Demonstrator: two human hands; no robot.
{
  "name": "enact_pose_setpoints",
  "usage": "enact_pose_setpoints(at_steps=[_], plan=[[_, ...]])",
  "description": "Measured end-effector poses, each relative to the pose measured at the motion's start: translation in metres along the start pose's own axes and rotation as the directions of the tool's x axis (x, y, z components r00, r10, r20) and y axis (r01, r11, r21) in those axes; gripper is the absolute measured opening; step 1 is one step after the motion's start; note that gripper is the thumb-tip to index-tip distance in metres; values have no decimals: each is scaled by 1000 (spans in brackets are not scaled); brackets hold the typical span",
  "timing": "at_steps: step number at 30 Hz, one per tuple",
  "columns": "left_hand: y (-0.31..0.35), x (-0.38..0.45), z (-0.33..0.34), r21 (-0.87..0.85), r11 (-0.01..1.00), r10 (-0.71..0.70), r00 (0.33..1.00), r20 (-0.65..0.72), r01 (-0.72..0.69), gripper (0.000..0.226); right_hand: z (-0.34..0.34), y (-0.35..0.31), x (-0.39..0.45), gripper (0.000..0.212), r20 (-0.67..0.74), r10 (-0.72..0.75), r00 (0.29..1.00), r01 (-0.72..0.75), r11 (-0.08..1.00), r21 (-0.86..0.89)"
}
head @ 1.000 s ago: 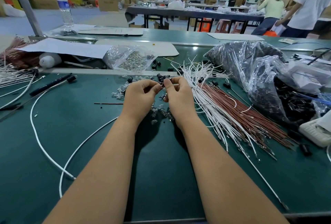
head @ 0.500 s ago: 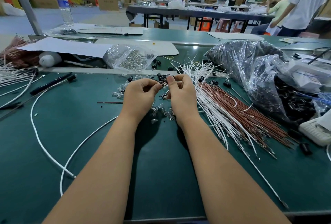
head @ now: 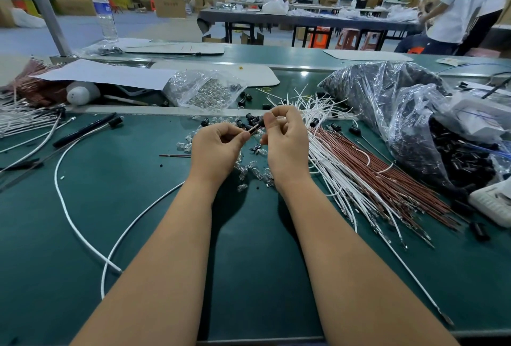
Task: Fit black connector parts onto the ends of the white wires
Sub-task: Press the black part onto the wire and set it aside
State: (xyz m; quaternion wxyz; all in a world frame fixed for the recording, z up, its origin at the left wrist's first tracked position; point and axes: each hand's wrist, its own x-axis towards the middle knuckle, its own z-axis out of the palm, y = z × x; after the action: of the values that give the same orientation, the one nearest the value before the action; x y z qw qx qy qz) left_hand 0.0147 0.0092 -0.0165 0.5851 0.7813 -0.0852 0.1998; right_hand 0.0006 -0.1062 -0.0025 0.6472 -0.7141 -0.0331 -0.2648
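Observation:
My left hand (head: 218, 149) pinches the tip of a thin wire (head: 252, 130) between thumb and forefinger. My right hand (head: 286, 138) pinches a small black connector part (head: 260, 124) and holds it against that wire tip, above the green table (head: 166, 235). More loose black connector parts (head: 249, 118) lie just behind my hands. A fanned bundle of white wires (head: 326, 160) lies to the right of my right hand, with brown wires (head: 376, 171) beside it.
Small clear bulbs (head: 250, 173) are scattered under my hands. A bag of clear bulbs (head: 204, 91) sits behind, and a big plastic bag of black parts (head: 387, 102) at right. A long white cable (head: 63, 196) loops at left near a black pen (head: 83, 130). A white box (head: 492, 202) sits at the right edge.
Both hands have risen a little off the table. My right hand has turned so the black connector now shows at its fingertips against the wire tip.

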Motion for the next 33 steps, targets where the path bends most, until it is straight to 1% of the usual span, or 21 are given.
enact_pose_setpoints(at_steps=[3,6,11,14,18,22,26,29,31,33], plan=[[2,-1,1,-24,999,46,999,-18,-47,6,0,-1,1,13,26,-40,999,41,999,-32],[6,-4,4,-116,990,82,996,26,-78,9,3,-2,0,20,63,-59,996,60,998,-6],[10,-3,3,-264,963,74,996,48,-58,30,4,-4,-1,33,95,-92,991,83,992,91],[10,-4,3,-303,952,65,997,51,-47,34,4,-5,-2,31,97,-101,990,90,990,108],[11,-4,3,-324,945,70,996,46,-51,30,3,-7,-4,26,97,-91,991,81,992,98],[8,-3,3,-311,949,59,998,33,-46,20,2,-8,-4,20,86,-67,994,62,996,58],[1,0,1,-225,974,40,999,16,-35,7,0,-6,-3,15,69,-56,996,56,998,3],[-2,2,2,-149,989,16,1000,11,-14,4,-2,-2,-1,12,62,-49,997,50,999,-10],[-2,3,2,-103,995,4,1000,8,-3,2,-2,1,1,10,64,-13,998,13,1000,8],[-1,3,3,-74,997,3,1000,7,-3,4,-2,5,2,6,91,72,993,-79,993,83]])
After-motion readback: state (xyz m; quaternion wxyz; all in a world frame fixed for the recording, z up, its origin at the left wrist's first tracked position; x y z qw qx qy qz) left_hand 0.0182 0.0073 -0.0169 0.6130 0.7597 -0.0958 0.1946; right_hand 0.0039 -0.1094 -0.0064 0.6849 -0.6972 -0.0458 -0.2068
